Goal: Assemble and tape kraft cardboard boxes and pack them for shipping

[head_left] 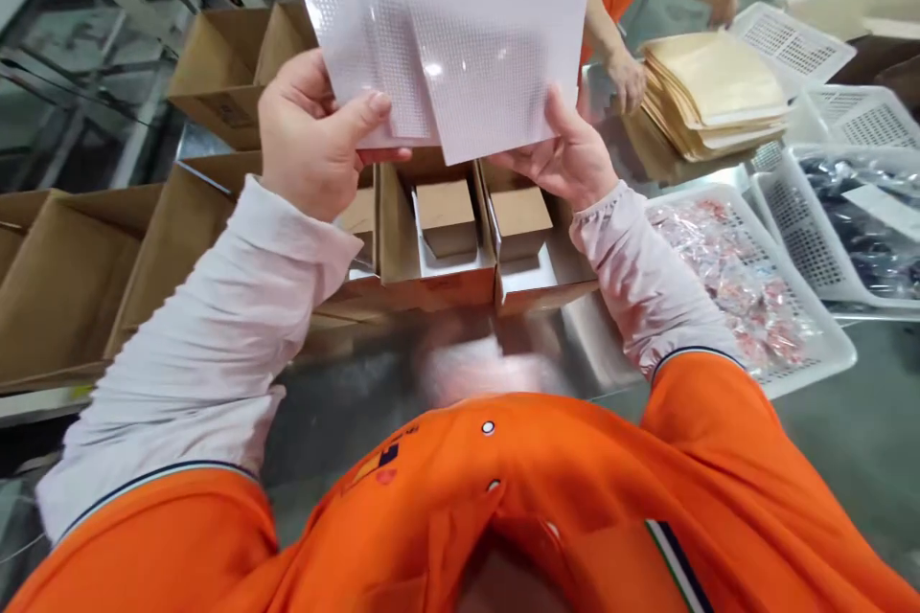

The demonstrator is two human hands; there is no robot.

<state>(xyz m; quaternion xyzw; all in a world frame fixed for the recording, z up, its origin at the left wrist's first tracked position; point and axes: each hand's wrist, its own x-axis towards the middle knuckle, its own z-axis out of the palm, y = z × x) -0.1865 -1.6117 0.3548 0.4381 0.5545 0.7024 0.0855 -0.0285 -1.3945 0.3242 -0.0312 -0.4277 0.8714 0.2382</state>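
Two glossy white sheets (489, 48) with a fine dotted pattern overlap in front of me, above the row of cartons. My left hand (312, 134) grips the lower left edge, thumb on top and fingers underneath. At the lower right edge, my right hand (564, 153) has its thumb on the front and its fingers partly hidden behind. Below the sheets stand open cardboard cartons (438, 292) side by side. A small brown box (447, 215) sits inside one carton, and another small brown box (521, 220) is in the carton to its right, with white material around them.
More open cartons (79, 278) line the left side, beside a metal machine frame (136, 0). On the right are a white basket (826, 354) of bagged red-and-white items, a basket (797, 239) of dark bagged items and stacked yellowish envelopes (711, 96). A co-worker's hand (628, 81) touches the stack.
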